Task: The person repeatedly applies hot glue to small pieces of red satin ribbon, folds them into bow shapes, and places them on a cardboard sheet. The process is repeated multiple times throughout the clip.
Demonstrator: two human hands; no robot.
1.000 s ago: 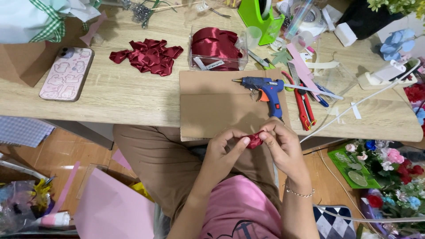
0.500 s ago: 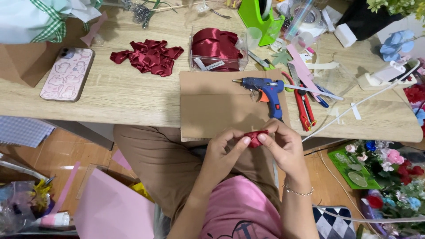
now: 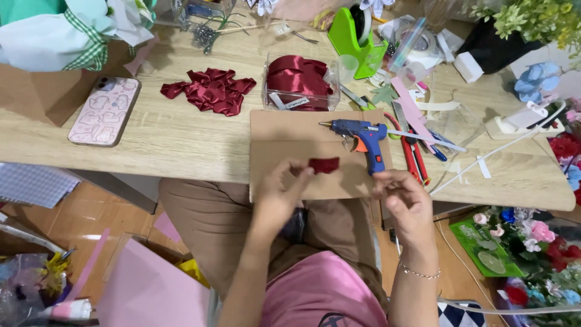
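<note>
My left hand (image 3: 279, 192) holds a small dark red ribbon piece (image 3: 325, 165) by its fingertips over the brown cardboard sheet (image 3: 284, 136) at the table's near edge. My right hand (image 3: 404, 198) has come off the ribbon and hovers to the right with its fingers loosely curled and nothing in them, just below a blue hot glue gun (image 3: 363, 136) that lies on the cardboard. Farther back lie a pile of folded dark red ribbon pieces (image 3: 210, 89) and a clear box with a roll of red ribbon (image 3: 299, 79).
A phone in a pink case (image 3: 105, 110) lies on the wooden table (image 3: 181, 142) at the left beside a brown paper bag (image 3: 36, 94). A green tape dispenser (image 3: 354, 36), red cutters (image 3: 416, 163), a white cable (image 3: 502, 148) and artificial flowers (image 3: 532, 239) crowd the right.
The two hands, which together pinched the red ribbon piece over my lap, have parted. The left hand lifted the ribbon over the cardboard and the right hand let go.
</note>
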